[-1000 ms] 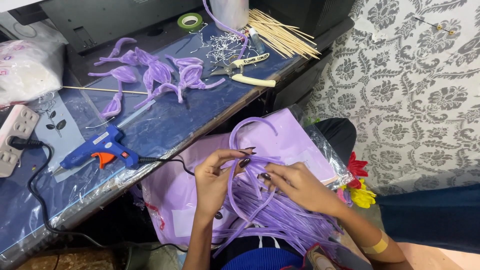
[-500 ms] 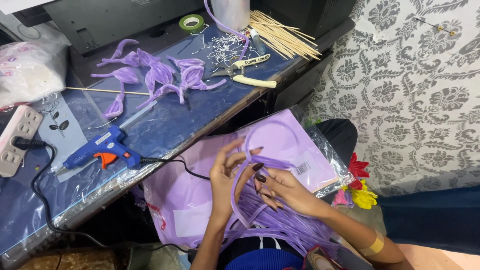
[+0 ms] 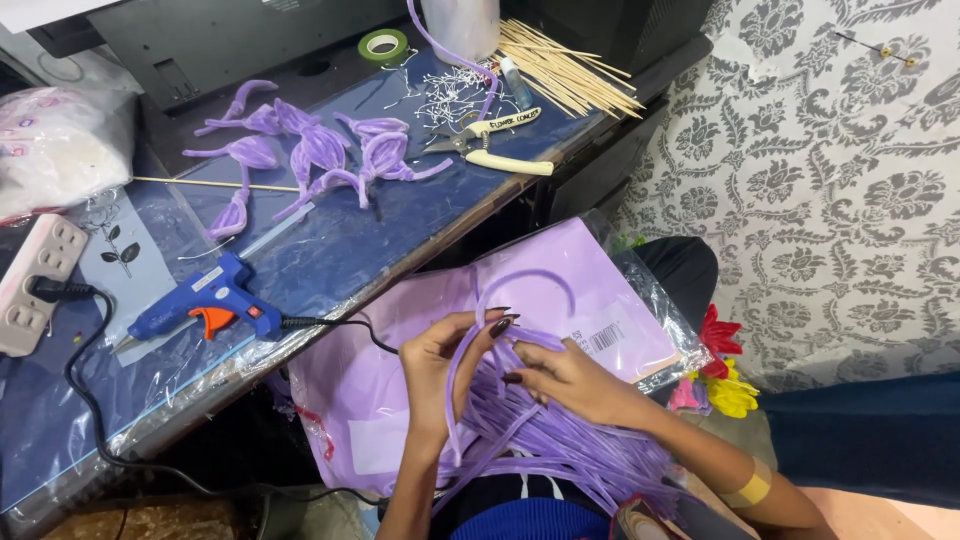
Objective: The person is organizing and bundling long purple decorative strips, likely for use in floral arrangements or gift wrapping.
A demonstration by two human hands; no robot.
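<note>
Hands working purple chenille stems above the lap.
Blue glue gun (image 3: 205,308) on table (image 3: 330,250); left hand (image 3: 440,365) pinches one looped purple stem (image 3: 470,345); right hand (image 3: 570,380), fingers curled, grips the stem bundle (image 3: 560,445) beside it.

A low table (image 3: 330,255) covered with blue sheeting under clear plastic runs diagonally across the view. On it lie a blue glue gun (image 3: 205,308) with an orange trigger, its black cord (image 3: 330,325) trailing over the near edge, and a white power strip (image 3: 35,285) at the left end. Further back sit bent purple pipe-cleaner shapes (image 3: 310,150), a thin wooden stick (image 3: 215,184), cream-handled pliers (image 3: 485,145), a scatter of small white wire bits (image 3: 450,95), a bundle of wooden skewers (image 3: 565,70), a roll of green tape (image 3: 383,44), a white cylinder (image 3: 460,25) and a white plastic bag (image 3: 60,150).
</note>
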